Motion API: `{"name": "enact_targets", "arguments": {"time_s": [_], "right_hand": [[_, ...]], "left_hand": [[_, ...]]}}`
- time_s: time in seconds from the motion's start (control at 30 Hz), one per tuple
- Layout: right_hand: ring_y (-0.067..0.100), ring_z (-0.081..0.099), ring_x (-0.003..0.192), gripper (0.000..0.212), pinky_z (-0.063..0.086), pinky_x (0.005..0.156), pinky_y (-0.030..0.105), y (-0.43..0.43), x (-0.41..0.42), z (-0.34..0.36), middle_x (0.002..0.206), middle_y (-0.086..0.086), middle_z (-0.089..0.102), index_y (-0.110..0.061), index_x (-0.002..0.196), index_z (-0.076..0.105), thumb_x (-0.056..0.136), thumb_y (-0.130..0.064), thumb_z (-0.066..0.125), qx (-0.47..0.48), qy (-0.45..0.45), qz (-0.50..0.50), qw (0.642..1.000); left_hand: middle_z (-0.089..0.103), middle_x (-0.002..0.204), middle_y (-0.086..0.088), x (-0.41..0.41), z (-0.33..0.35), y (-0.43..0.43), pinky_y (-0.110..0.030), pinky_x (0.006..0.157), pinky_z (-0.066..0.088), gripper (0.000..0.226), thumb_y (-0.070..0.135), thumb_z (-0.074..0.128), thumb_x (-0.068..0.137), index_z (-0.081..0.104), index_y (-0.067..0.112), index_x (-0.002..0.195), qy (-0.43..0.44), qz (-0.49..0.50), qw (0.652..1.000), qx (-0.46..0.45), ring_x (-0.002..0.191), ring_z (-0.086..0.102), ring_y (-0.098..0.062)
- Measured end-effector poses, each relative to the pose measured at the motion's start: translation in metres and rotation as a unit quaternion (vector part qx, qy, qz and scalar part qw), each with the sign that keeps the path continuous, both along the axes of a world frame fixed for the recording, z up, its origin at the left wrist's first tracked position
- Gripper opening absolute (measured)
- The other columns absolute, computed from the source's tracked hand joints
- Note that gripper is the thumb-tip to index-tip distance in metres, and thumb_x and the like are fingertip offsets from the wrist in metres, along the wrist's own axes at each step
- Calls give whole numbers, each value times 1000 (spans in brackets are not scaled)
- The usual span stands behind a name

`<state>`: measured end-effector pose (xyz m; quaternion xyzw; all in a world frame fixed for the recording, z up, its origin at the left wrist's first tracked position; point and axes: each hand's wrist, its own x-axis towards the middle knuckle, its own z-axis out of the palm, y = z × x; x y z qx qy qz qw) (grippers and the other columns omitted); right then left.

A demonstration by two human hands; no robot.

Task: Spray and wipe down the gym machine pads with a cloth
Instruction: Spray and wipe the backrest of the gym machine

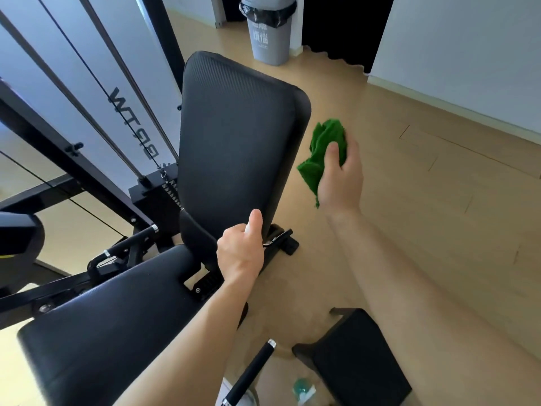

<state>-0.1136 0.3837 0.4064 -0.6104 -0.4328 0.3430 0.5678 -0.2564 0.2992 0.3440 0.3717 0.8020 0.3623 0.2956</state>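
The black back pad (237,136) of the gym bench stands tilted upright in the middle of the view, with the black seat pad (111,326) below it at the lower left. My left hand (240,252) is curled round a small white object (248,227) near the back pad's lower right edge; most of the object is hidden, so I cannot tell if it is a spray bottle. My right hand (341,174) grips a crumpled green cloth (320,150) in the air just right of the back pad, not touching it.
The machine's black frame, cables and weight stack (158,197) stand to the left. A grey lined bin (270,27) is by the far wall. A black handle (251,373), a black padded piece (360,364) and a teal-topped bottle (303,389) lie near the bottom on the wooden floor.
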Motion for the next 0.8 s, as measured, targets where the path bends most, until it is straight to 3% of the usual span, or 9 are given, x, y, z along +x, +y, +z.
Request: {"name": "enact_targets", "arguments": {"time_s": [0.03,0.1,0.2,0.27,0.33,0.5,0.6,0.7,0.8], "right_hand": [[12,51,130,45,35,106,17,10,-8,9,145,-5,53,-20,152,41,107,-27,42,28,-18,-7,999],[14,46,137,52,33,108,18,37,-25,26,156,-2,44,-20,158,28,107,-24,39,71,-38,-13,997],[21,42,140,59,36,112,27,66,-57,31,159,8,37,-17,161,19,105,-22,39,124,-78,-23,989],[29,45,137,61,44,110,40,70,-75,10,154,17,39,-13,159,24,103,-31,41,149,-141,-51,977],[33,47,134,64,49,104,44,61,-89,-22,152,20,39,-11,159,22,103,-36,42,151,-165,-78,972],[35,49,134,76,52,100,44,-16,-126,-128,158,20,29,-15,161,2,103,-45,42,-2,-177,4,984],[34,46,137,80,45,104,32,-35,-133,-133,161,21,21,-13,160,-3,104,-36,48,-93,-154,33,983],[40,42,137,74,38,110,34,18,-116,-73,155,27,27,-2,159,11,103,-28,52,19,-122,-38,992],[40,47,132,71,47,105,41,68,-94,-22,149,27,36,-2,157,20,101,-32,51,119,-173,-109,972]], "left_hand": [[71,70,-16,-5,4,2,-42,75,54,83,70,36,87,65,-7,72,-11,-1,1000,15,74,67,-33],[66,57,-7,-15,16,11,-42,74,54,77,64,42,95,63,0,60,-36,-7,998,51,65,64,-28],[61,48,1,-26,31,27,-40,71,54,71,71,40,86,55,15,45,-69,-2,993,100,60,61,-23],[62,49,-1,-33,31,34,-39,72,53,73,75,36,80,57,13,47,-80,6,990,116,61,61,-22],[62,49,-1,-40,25,36,-39,72,53,75,77,36,78,59,11,50,-84,17,989,121,61,62,-23],[61,47,0,-61,-4,32,-39,69,51,75,76,38,79,59,9,51,-73,24,991,105,57,60,-21],[62,49,-1,-68,-4,29,-44,74,55,74,75,37,81,58,10,51,-68,14,993,93,59,60,-22],[63,51,-2,-71,7,36,-44,75,54,76,78,35,78,58,11,52,-65,11,993,101,59,60,-22],[64,54,-3,-70,17,44,-40,73,53,78,80,33,76,59,9,55,-66,8,992,111,58,59,-19]]}}
